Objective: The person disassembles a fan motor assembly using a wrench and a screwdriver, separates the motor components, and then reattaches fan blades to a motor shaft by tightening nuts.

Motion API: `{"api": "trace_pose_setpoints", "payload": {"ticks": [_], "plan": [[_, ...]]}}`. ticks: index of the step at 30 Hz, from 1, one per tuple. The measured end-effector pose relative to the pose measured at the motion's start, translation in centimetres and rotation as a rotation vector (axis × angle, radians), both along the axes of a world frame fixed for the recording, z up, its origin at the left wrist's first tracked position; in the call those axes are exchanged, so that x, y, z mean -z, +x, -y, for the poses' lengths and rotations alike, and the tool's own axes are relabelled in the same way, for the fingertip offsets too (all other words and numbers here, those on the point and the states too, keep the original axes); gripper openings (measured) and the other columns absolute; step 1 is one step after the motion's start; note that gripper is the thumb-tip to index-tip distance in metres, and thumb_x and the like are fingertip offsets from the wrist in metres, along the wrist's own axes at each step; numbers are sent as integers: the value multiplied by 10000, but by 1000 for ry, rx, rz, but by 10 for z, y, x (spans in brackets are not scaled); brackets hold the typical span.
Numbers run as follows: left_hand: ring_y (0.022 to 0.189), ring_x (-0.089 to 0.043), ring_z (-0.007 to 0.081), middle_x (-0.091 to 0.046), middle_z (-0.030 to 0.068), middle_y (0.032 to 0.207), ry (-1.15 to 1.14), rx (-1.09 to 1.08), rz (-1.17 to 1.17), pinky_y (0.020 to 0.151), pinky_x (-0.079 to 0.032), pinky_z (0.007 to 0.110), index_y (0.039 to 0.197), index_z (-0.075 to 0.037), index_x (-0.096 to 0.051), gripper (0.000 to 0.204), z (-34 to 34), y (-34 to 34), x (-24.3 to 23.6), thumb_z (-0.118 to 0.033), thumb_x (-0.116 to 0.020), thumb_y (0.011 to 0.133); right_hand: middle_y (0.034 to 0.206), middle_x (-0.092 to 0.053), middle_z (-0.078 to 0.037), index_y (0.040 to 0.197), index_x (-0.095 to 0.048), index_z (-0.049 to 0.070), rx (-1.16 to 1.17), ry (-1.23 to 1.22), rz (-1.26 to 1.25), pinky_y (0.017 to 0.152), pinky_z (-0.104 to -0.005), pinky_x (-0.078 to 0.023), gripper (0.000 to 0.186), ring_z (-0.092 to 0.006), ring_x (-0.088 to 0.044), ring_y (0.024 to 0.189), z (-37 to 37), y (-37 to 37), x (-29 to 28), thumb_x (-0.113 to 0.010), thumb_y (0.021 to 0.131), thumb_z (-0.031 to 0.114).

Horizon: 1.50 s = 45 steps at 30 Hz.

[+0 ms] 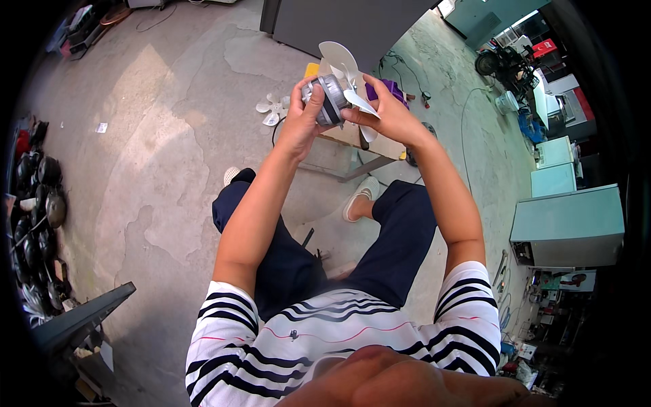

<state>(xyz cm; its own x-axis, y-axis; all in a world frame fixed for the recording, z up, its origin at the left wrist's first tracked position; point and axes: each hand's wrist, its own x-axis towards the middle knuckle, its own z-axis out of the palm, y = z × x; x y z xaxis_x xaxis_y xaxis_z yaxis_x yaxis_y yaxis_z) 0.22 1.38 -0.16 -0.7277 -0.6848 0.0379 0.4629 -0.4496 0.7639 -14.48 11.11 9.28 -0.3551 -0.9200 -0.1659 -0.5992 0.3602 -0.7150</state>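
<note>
A striped shirt (352,319) is showing nearest. The left hand (303,114) is clasping a motor (333,93), fingers curled; the right hand (390,117), half-open, is gripping a fan (339,58).

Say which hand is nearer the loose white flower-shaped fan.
Left. The left hand holds the silver cylindrical metal motor, just right of the loose fan; the right hand is farther, beyond the motor.
</note>
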Motion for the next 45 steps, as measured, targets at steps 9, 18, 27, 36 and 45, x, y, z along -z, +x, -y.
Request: {"api": "trace_pose_setpoints", "payload": {"ticks": [9, 18, 27, 36, 45], "plan": [[1178, -557, 270, -475, 136, 1332, 92, -95, -75, 930, -529, 489, 1415, -162, -291, 748, -2, -5, 2, -635, -536, 889, 1177, -588, -170, 1342, -467, 44, 172, -545, -571, 878, -387, -483, 771, -279, -606, 1025, -18, 18, 8, -827, 735, 354], [1186, -549, 265, -526, 124, 1311, 280, -6, -338, 985, -504, 476, 1365, -80, -408, 724, 6, -17, 12, -648, -435, 917, 1219, -585, -163, 1290, -506, -24, 228, -618, -164, 957, -384, -433, 616, -280, -557, 1119, -28, 60, 80, -727, 851, 348], [1253, -502, 250, -522, 104, 1348, 284, 100, -363, 1065, -404, 458, 1370, -69, -419, 757, -8, -18, 6, -663, -455, 902, 1270, -513, -157, 1392, -374, -48, 346, -815, 505, 1008, -336, -397, 866, -225, -513, 1165, 24, 58, 82, -841, 751, 299], [1309, -410, 270, -340, 127, 1401, 226, 4, -305, 1060, -401, 471, 1442, -182, -155, 903, -14, -18, 4, -711, -538, 819, 1277, -501, -159, 1406, -330, -50, 367, -873, 442, 1015, -334, -398, 892, -223, -512, 1173, 30, 60, 84, -841, 747, 268], [1283, -423, 264, -400, 102, 1378, 172, -65, -239, 1002, -435, 488, 1435, -193, -268, 829, -19, -16, -5, -705, -509, 828, 1292, -495, -154, 1413, -300, -49, 348, -915, 496, 1013, -326, -400, 885, -204, -506, 1177, 32, 65, 78, -828, 769, 250]]}}
